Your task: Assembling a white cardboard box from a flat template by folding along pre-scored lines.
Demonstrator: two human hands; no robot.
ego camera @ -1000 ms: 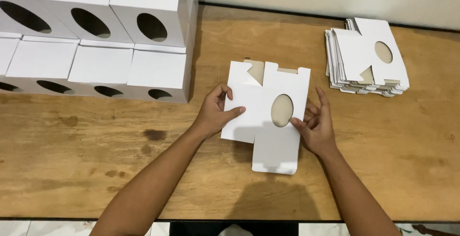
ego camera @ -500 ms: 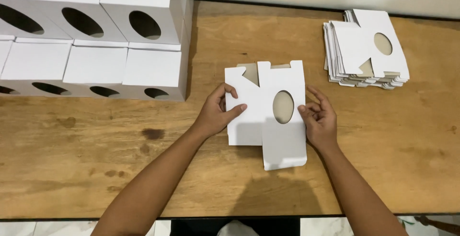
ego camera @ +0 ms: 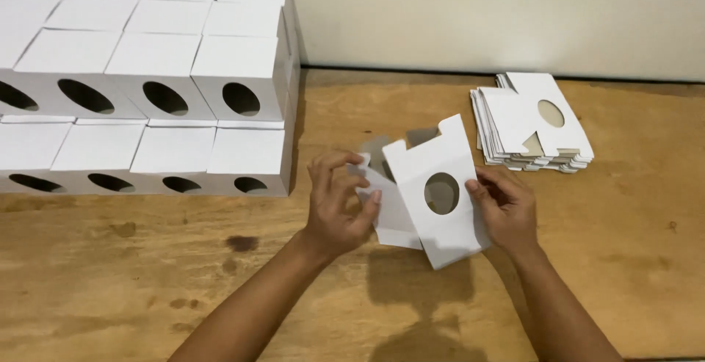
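Box blank (ego camera: 440,186) (half-folded) between hands (ego camera: 418,204)

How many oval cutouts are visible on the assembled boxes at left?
7 on the assembled boxes: three on the upper row, four on the lower row. More may be cut off past the left edge.

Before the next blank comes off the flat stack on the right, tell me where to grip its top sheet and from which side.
Pinch the top sheet of the flat stack at its near right corner, coming from the right. There the edges fan out and nothing seems to block them; the wall stands close behind. The right hand is nearest.
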